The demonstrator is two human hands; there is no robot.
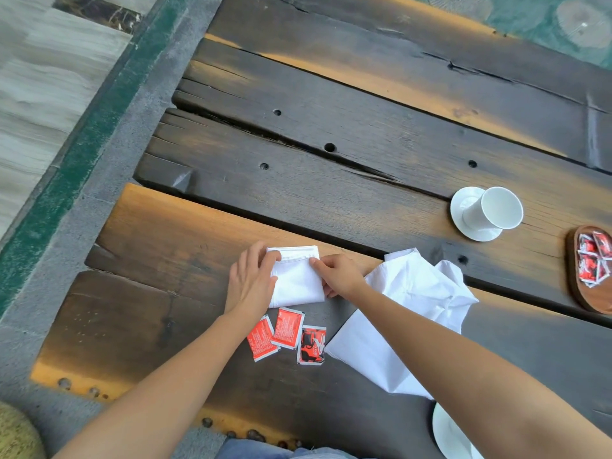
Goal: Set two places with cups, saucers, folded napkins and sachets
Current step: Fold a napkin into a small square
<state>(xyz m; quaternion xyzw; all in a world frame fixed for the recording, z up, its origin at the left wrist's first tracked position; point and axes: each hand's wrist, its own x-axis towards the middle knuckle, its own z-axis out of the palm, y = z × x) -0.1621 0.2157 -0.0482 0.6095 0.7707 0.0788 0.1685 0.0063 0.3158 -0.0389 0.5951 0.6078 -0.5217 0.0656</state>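
A folded white napkin (296,279) lies on the dark plank table (331,180). My left hand (250,279) rests flat on its left edge with straight fingers. My right hand (337,274) pinches its right edge, thumb on the top corner. Three red sachets (286,336) lie just below the napkin. A second, unfolded white napkin (407,313) sprawls to the right, partly under my right forearm. A white cup (495,208) stands on a white saucer (463,207) at the far right. Another white saucer (450,435) peeks out under my right arm at the bottom.
A wooden oval tray (578,286) with several red sachets (594,263) sits at the right edge. The table's left end drops to grey stone paving (99,200) with a green strip. Deep gaps run between the planks.
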